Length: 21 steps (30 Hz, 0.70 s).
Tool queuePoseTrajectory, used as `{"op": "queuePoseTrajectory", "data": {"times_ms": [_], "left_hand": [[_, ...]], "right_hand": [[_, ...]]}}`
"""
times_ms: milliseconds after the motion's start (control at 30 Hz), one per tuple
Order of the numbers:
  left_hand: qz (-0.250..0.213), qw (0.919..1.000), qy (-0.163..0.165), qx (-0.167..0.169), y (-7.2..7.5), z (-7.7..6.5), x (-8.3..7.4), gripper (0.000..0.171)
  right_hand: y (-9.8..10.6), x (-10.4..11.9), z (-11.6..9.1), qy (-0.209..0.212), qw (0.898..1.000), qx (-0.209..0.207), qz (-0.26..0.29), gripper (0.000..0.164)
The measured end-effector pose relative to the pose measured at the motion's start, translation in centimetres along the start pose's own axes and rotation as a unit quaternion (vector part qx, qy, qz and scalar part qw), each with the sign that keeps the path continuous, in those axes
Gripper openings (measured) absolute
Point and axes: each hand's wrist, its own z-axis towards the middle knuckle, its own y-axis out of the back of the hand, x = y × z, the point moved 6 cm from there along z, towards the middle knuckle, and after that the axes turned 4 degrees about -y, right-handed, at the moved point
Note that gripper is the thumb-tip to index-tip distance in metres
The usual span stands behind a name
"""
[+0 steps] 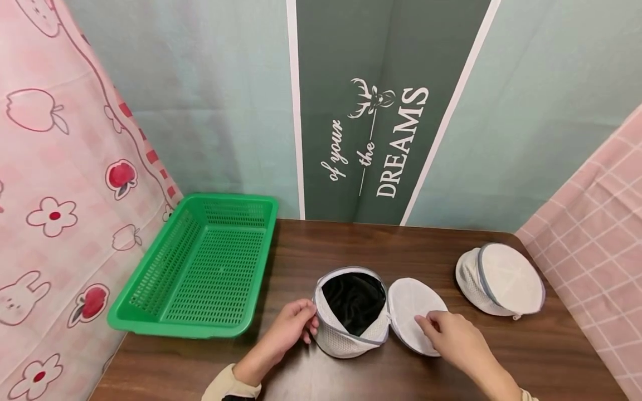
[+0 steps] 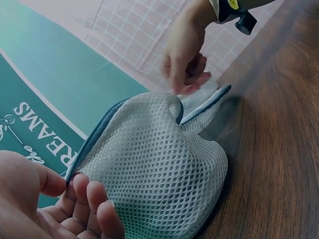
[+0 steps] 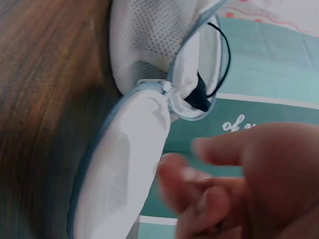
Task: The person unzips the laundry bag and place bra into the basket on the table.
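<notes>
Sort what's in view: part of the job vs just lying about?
Likely in the job:
open mesh bag, edge pinched in the left grip
its lid, folded out, right grip close to it
black cloth inside the bag

Apparently just lying about for now:
green basket, untouched
second mesh bag, far right, untouched

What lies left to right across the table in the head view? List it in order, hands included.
Green basket → left hand → open mesh bag → right hand → second mesh bag.
</notes>
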Motion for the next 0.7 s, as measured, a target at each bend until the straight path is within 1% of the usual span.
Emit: {"op": "queuePoseTrajectory", "data": {"times_ms": [133,333,500,600,700], "left_hand": [[0.001,1.0,-0.001,0.0,0.0,-0.1,0.0,0.019],[0.001,1.0,0.0,0.0,-0.1,-0.1,0.1,0.019],[0.0,1.0,-0.002,-0.002,-0.2,0.1,-0.1,0.019],[0.003,1.0,-0.003,-0.001,-0.2,0.1,-0.1,0.02],[0.006,1.0,-0.002,0.0,-0.2,0.1,-0.1,0.021]], "right_hand": [[0.0,1.1,0.2,0.018,1.0,-0.018,0.014,0.046],[0.1,2.3,0.5,0.044,0.998,-0.04,0.004,0.046],[0.9,3.5,1.0,0.065,0.996,-0.062,-0.003,0.04],[1.4,4.2,1.4,0.072,0.995,-0.065,-0.006,0.035],[1.9,4.9,1.8,0.077,0.995,-0.065,-0.006,0.034]]}}
